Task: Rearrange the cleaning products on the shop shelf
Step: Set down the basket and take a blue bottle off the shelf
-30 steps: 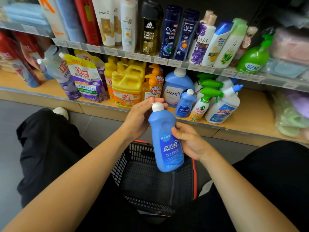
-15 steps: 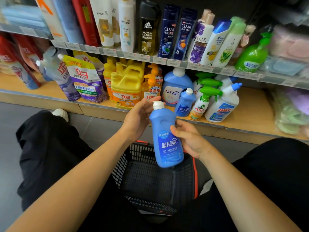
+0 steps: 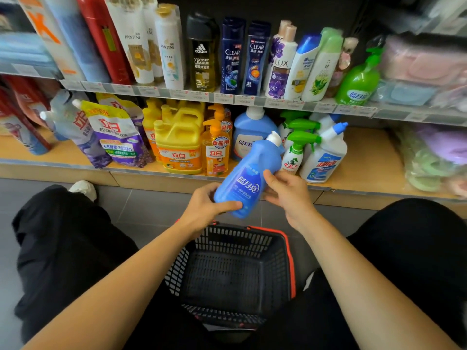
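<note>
The left hand's thumb [image 3: 228,205] is laid across the front of the blue bottle [image 3: 249,178] near its base, and the other fingers are curled round the underside, so the base is gripped by the left hand [image 3: 204,205]. The thumb of the right hand [image 3: 288,195] is pressed against the bottle's right flank at mid-body, with the remaining fingers bent behind it (how far they wrap cannot be made out).

The bottle is held in the air, in front of the edge of the lower shelf [image 3: 366,157] and above the far rim of the black basket [image 3: 290,261]. Its long axis is tilted on a diagonal: the base is down and to the left, and the white cap is pointed up and to the right, towards the shelf. The printed label is turned to the camera.

Behind the cap a large blue jug [image 3: 246,132] is stood, with green-trigger spray bottles [image 3: 294,152] just beside it, and yellow jugs [image 3: 180,145] and refill pouches [image 3: 116,140] further left. The wooden shelf is set low over a grey tiled floor [image 3: 141,205]; shampoo bottles are lined along the upper shelf [image 3: 252,99].
</note>
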`<state>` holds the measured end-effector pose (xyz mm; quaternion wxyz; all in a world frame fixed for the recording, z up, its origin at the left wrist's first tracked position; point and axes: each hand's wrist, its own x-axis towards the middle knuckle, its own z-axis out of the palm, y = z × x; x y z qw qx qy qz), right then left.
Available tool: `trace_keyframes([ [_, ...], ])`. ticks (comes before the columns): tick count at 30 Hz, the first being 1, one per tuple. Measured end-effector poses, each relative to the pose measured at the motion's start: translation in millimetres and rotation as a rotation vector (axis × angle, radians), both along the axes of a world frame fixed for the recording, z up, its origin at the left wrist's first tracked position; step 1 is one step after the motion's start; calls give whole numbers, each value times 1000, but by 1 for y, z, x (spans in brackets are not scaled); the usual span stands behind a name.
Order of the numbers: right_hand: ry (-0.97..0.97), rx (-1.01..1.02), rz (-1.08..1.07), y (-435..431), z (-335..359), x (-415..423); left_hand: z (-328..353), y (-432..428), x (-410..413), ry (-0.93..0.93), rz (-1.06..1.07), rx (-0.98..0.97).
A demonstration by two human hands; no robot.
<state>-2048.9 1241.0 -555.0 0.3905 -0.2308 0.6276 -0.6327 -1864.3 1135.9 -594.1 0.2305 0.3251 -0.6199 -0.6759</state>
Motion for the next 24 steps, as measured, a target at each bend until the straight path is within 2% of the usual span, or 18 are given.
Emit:
trace_keyframes([
  [2, 386, 169, -131, 5, -4, -10, 8, -6, 3, 32, 136, -83],
  [3, 560, 179, -178, 7, -5, -13, 13, -9, 5, 36, 164, -154],
  [5, 828, 91, -182, 8, -3, -13, 23, -12, 6, 17, 171, -302],
  [7, 993, 20, -33, 5, 3, -11, 35, -9, 4, -5, 167, -416],
  [9, 986, 29, 207, 2, 12, -7, 52, -5, 1, -15, 134, -537],
  [11, 880, 23, 360, 1, 18, -4, 70, -2, -1, -6, 66, -642],
  [15, 727, -84, 340, 1, 27, -4, 111, 1, -9, -9, -56, -695],
  [20, 718, -136, 275, -3, 36, -2, 137, -11, -23, -17, -78, -658],
  [24, 726, -125, 281, -8, 41, -8, 140, -20, -26, 25, -68, -551],
])
